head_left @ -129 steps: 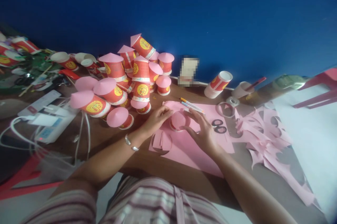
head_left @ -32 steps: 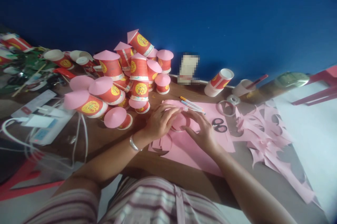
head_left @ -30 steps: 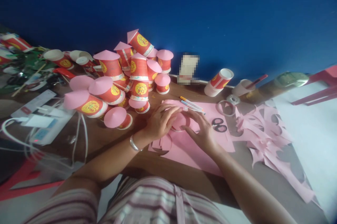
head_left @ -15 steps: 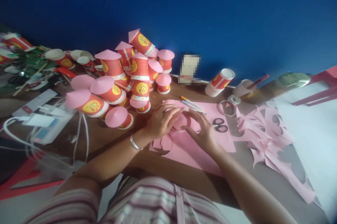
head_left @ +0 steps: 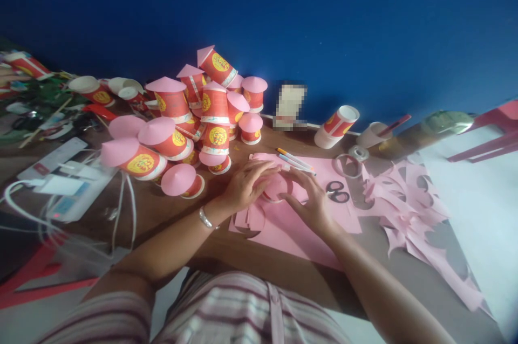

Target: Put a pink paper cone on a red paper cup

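A round pink paper cone (head_left: 275, 186) sits between my two hands above a large sheet of pink paper (head_left: 291, 239). My left hand (head_left: 247, 185) curves over its far left side, fingers touching the far edge. My right hand (head_left: 311, 198) is curled round the other side, thumb against the near right edge and fingertips meeting the far rim. A pale edge shows beneath the cone; what lies under it is hidden. Black-handled scissors (head_left: 338, 192) lie right of my right hand. Several pens (head_left: 295, 162) rest just beyond my fingers.
Red paper cups with pink cone tops (head_left: 168, 98) are heaped at the left. A power strip (head_left: 75, 193) with white cables lies nearer. Pink paper scraps (head_left: 408, 209) cover the right side, below tape rolls (head_left: 348, 165) and a red-banded cup (head_left: 338, 125).
My left fingers have shifted slightly over the cone, and more of its left side shows. My right hand stays nearly in place. The other things have not visibly moved.
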`<state>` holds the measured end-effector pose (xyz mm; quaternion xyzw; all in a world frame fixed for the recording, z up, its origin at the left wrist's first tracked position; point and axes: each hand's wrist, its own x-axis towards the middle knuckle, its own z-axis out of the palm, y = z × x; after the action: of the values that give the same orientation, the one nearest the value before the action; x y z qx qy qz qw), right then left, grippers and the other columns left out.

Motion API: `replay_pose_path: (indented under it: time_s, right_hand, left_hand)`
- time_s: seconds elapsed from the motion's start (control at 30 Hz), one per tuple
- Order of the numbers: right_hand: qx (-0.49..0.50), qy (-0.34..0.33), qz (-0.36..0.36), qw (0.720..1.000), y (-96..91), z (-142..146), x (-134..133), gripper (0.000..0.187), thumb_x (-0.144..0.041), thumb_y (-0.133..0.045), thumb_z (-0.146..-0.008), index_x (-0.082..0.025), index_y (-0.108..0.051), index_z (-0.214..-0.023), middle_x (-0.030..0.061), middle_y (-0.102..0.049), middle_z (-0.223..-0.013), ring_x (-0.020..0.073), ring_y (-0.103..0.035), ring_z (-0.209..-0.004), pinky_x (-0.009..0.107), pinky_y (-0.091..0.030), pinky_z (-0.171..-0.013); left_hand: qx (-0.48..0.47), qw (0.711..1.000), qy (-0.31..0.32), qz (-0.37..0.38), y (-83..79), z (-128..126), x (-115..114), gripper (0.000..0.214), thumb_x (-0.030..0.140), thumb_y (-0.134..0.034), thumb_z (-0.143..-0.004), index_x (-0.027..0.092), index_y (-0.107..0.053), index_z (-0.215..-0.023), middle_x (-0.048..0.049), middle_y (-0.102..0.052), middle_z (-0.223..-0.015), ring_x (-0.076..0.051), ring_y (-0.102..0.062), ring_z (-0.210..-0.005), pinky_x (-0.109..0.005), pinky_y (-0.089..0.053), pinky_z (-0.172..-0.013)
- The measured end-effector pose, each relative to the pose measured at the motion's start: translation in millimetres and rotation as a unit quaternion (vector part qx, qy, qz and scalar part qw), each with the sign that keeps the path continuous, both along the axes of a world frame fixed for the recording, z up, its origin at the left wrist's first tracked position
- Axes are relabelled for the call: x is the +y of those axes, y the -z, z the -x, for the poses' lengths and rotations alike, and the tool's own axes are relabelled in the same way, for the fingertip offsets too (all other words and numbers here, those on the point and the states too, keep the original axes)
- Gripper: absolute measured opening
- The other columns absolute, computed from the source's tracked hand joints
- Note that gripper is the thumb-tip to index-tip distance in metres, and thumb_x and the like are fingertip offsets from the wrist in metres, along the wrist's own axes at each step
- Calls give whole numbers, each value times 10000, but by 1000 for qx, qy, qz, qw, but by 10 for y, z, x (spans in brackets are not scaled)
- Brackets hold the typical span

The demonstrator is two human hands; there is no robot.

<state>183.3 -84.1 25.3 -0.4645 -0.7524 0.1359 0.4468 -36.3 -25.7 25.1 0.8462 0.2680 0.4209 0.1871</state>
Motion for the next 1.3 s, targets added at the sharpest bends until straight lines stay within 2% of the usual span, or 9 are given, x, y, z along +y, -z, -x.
replay_pose_path:
  time_s: [0.17,0.3,0.47,0.57,0.67,0.8,1.03,1.2,1.3]
  right_hand:
    - [1,-3,13,1000,-7,7,-1,671,-327,-786,-896,-280,-480,-1492,116,-732,-1271,311,-661,-1232,529,-583,-997]
    - [5,-7,11,1000,-19,11,-2,674,-318,-777,-904,-288,-470,-1503,109,-734,-1272,305,-656,-1244,527,-579,-1009]
    - [-1,-4,13,1000,-2,0,-5,682,-315,-769,-909,-296,-456,-1514,104,-736,-1269,308,-655,-1245,527,-587,-1002]
    - [-3,-4,14,1000,6,-3,-6,676,-325,-767,-911,-292,-460,-1512,111,-733,-1266,310,-660,-1243,526,-587,-1006]
    - [1,0,20,1000,6,-3,-9,664,-340,-767,-911,-291,-472,-1503,118,-721,-1284,305,-671,-1229,518,-593,-1001]
    - [-4,2,17,1000,-3,-2,-10,661,-334,-773,-905,-295,-480,-1497,107,-736,-1262,309,-658,-1245,520,-590,-1003]
    - [-1,-4,12,1000,1,2,-2,662,-310,-776,-904,-285,-476,-1494,100,-741,-1262,296,-652,-1250,509,-581,-1014]
    - [-5,1,23,1000,-8,3,-12,608,-333,-759,-917,-290,-510,-1470,114,-718,-1293,305,-653,-1249,519,-589,-1004]
    - [-10,3,25,1000,-15,3,-18,606,-358,-747,-924,-286,-506,-1476,119,-717,-1294,313,-658,-1245,537,-593,-1001]
  left_hand:
    - [-40,997,26,56,17,-11,16,415,209,-555,-1015,210,-498,-1426,-106,-763,-1231,-229,-664,-1268,-443,-460,-1143]
    - [-106,977,44,181,63,-30,-6,352,258,-548,-1028,209,-516,-1375,-126,-756,-1235,-237,-693,-1226,-451,-470,-1111]
    - [-235,883,60,401,103,-59,-24,474,396,-610,-995,206,-454,-1400,-148,-709,-1277,-257,-641,-1268,-450,-454,-1079]
    - [-266,837,87,470,123,-77,-15,558,423,-720,-916,207,-476,-1370,-138,-678,-1278,-266,-606,-1278,-437,-433,-1080]
    - [-256,817,86,509,139,-89,-12,557,435,-755,-882,203,-517,-1329,-114,-671,-1231,-246,-625,-1184,-417,-429,-1056]
    - [-234,817,62,523,125,-98,-26,511,447,-751,-878,198,-569,-1286,-91,-662,-1203,-224,-619,-1118,-391,-427,-1034]
    - [-252,819,52,513,90,-86,-53,429,502,-659,-933,192,-607,-1224,-99,-668,-1210,-255,-599,-1197,-408,-419,-1074]
    - [-196,855,104,469,189,-44,-33,696,424,-844,-783,247,-524,-1376,-116,-614,-1328,-291,-577,-1252,-459,-442,-1079]
    - [-175,875,99,441,247,-32,-12,718,378,-866,-764,261,-534,-1389,-121,-594,-1386,-303,-535,-1323,-488,-399,-1141]
